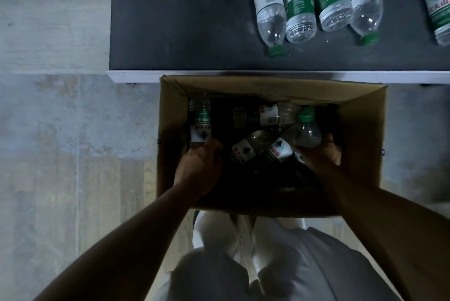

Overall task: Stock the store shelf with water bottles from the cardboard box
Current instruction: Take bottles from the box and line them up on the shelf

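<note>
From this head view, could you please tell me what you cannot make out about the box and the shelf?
- Bottle count in the cardboard box: its bottom is dark, and the left hand and right hand cover part.
- Bottles on the shelf: the top edge cuts their far ends; the right edge crops the bottle on the far right.
- Label print: too small.
</note>
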